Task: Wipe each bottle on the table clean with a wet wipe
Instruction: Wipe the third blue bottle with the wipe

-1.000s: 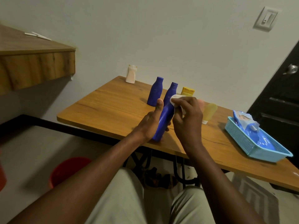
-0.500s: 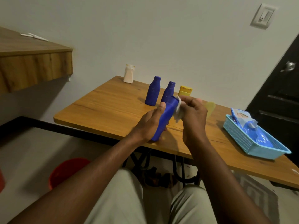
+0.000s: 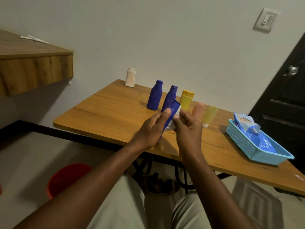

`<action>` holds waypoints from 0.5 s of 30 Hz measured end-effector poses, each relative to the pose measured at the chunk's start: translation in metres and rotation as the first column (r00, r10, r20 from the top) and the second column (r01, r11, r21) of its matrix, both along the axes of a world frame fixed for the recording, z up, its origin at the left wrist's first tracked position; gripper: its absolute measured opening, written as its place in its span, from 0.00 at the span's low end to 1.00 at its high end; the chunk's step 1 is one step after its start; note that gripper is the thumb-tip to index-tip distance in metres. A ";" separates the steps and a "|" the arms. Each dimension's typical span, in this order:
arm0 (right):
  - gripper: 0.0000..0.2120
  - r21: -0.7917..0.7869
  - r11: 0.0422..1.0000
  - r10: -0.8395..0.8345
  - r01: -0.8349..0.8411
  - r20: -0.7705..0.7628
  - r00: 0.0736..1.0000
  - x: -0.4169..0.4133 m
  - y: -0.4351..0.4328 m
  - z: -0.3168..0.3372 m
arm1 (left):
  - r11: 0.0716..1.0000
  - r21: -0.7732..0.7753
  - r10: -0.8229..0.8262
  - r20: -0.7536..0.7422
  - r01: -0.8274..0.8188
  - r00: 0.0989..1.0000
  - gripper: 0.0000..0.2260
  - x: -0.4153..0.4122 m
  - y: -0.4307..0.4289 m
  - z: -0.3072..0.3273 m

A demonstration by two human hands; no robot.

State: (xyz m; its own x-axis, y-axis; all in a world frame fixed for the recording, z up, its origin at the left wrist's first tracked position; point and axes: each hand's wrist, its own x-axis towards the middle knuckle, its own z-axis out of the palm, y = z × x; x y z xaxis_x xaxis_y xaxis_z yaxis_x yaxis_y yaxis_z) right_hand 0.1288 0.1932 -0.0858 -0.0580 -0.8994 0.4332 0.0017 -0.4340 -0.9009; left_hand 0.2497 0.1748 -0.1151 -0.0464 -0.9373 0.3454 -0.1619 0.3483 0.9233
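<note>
Over the table point(image 3: 107, 113), tilted blue bottle point(image 3: 172, 111)

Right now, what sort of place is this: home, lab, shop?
Probably a room in a home, not a lab: a wooden table against a plain wall with a light switch, a dark panelled door with a knob, and toiletry-style bottles on the table.
</note>
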 end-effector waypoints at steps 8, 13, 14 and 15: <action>0.13 -0.025 0.999 -0.045 0.042 -0.124 0.991 -0.001 0.002 -0.018 | 0.999 0.017 0.029 -0.090 -0.028 0.996 0.25 0.002 -0.003 0.000; 0.10 0.064 0.998 0.035 -0.024 -0.176 0.984 -0.001 0.007 -0.029 | 0.998 0.044 0.054 -0.185 -0.047 0.981 0.19 0.007 -0.003 0.002; 0.10 0.063 0.998 0.033 -0.022 -0.190 0.981 -0.001 0.007 -0.030 | 0.997 0.047 0.070 -0.204 -0.062 0.976 0.19 0.008 -0.003 0.002; 0.10 0.057 0.998 0.030 -0.018 -0.204 0.979 0.000 0.007 -0.030 | 0.995 0.044 0.094 -0.223 -0.086 0.970 0.18 0.008 -0.003 0.002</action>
